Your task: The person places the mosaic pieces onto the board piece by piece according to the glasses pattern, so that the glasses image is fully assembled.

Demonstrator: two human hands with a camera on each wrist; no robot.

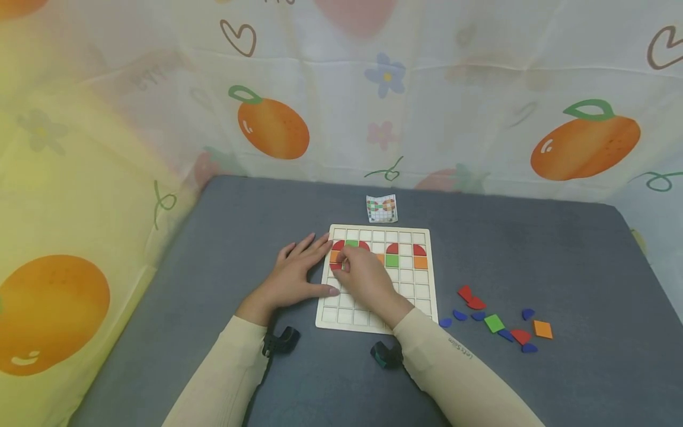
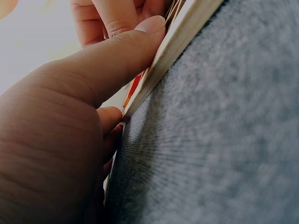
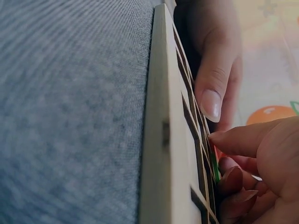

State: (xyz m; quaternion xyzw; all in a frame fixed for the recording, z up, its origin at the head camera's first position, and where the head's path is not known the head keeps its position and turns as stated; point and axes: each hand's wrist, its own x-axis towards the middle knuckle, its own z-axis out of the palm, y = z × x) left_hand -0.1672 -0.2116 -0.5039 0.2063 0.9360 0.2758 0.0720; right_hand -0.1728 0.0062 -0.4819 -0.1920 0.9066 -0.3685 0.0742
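A pale wooden grid board (image 1: 345, 315) lies on the table, with coloured pieces in its upper rows. My left hand (image 1: 299, 270) is spread at its left side, its thumb on the board's edge in the left wrist view. My right hand (image 1: 370, 279) reaches over the left columns, thumb and curled fingers around a green piece (image 3: 215, 168) at grid level. Fingers hide most of that piece. A red quarter-round piece (image 1: 335, 267) sits beside the fingertips. An orange square (image 1: 420, 262) and a green square (image 1: 392, 260) fill cells farther right.
A small printed pattern card (image 1: 381, 209) lies behind the board. Loose pieces are scattered to the right, including a green square (image 1: 494, 323), an orange square (image 1: 542, 329), red pieces (image 1: 520, 336) and several blue pieces (image 1: 460, 315). A printed curtain (image 1: 427, 77) hangs behind the table.
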